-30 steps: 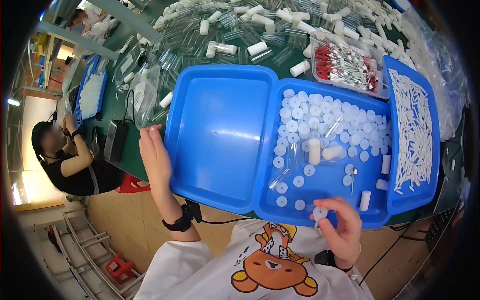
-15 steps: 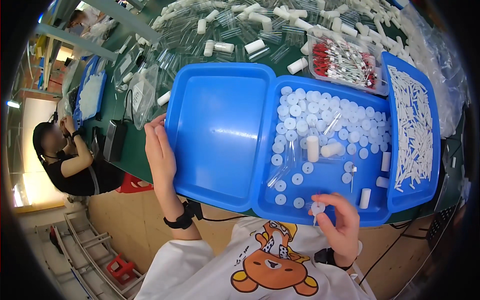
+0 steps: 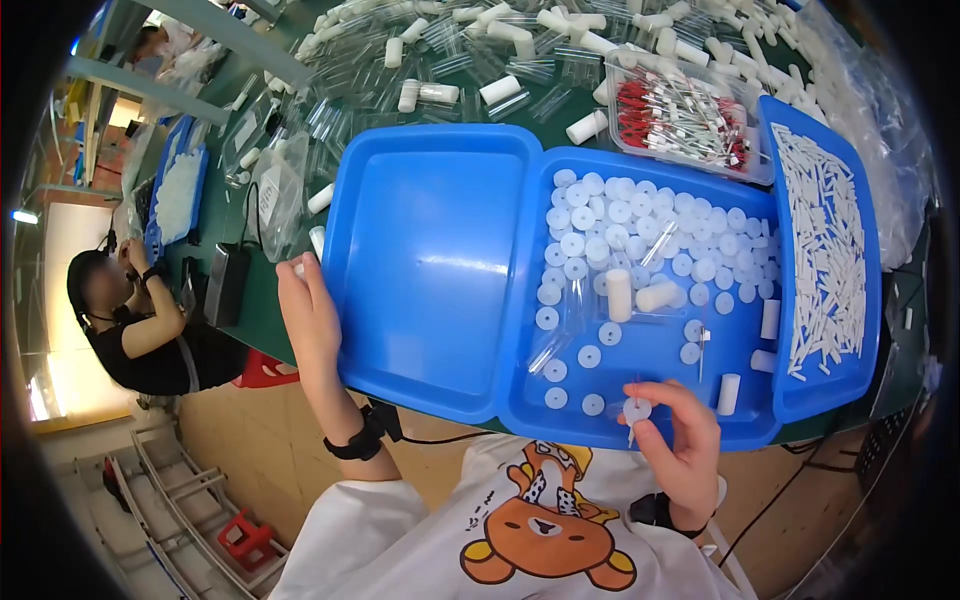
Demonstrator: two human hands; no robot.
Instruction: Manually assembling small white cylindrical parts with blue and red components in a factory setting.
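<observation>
One disc [image 3: 637, 409] sits pinched between thumb and forefinger of our right hand [image 3: 685, 440], above the near edge of the middle tray [image 3: 650, 350], a thin stem seeming to run through it, roughly toward us. Our left hand [image 3: 315, 320] is farther off, beside the left tray [image 3: 430, 270], fingers close together; whether they grip anything we cannot tell. Blue floor gives room between the held disc and the loose discs [image 3: 685, 225] beyond.
</observation>
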